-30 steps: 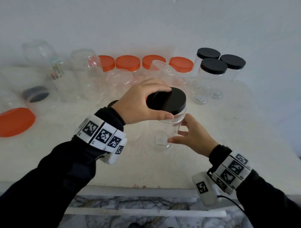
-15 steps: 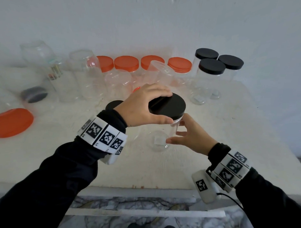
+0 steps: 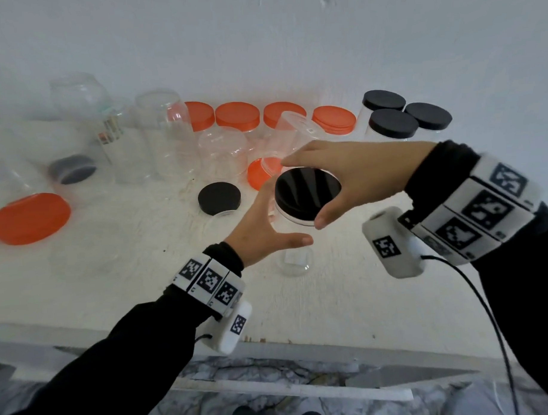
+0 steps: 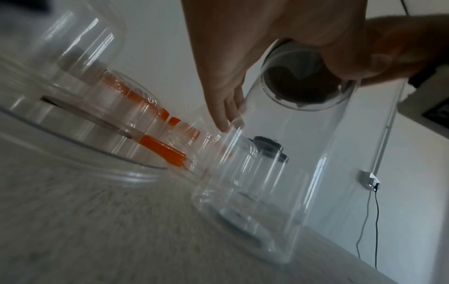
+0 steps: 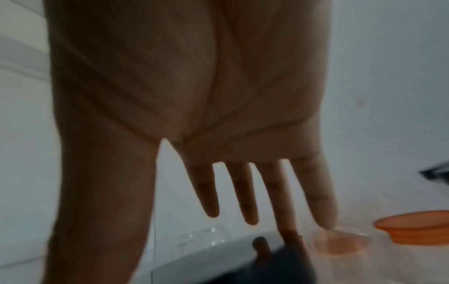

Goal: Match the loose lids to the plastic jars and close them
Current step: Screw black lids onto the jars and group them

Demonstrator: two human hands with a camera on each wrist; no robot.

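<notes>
A clear plastic jar (image 3: 294,259) stands upright on the white table (image 3: 113,275) with a black lid (image 3: 308,192) on its mouth. My left hand (image 3: 285,213) holds the jar just under the lid, thumb in front and fingers (image 4: 228,115) against its far left wall. In the left wrist view the jar (image 4: 279,173) fills the middle, with the lid's underside (image 4: 303,84) seen through it. My right hand (image 3: 306,190) reaches over the lid from the right. Its fingers (image 5: 245,192) are straight and spread, with thumb and forefinger flanking the rim.
A loose black lid (image 3: 219,198) and an orange lid (image 3: 262,175) lie just left of the jar. A large orange lid (image 3: 29,217) lies far left. Open clear jars (image 3: 167,127) stand at the back left, orange-lidded jars (image 3: 237,115) at the back, black-lidded jars (image 3: 392,124) at the back right.
My left hand came off the lid's top and dropped to the jar's left side. My right hand left the jar's side and rose over the lid from the right.
</notes>
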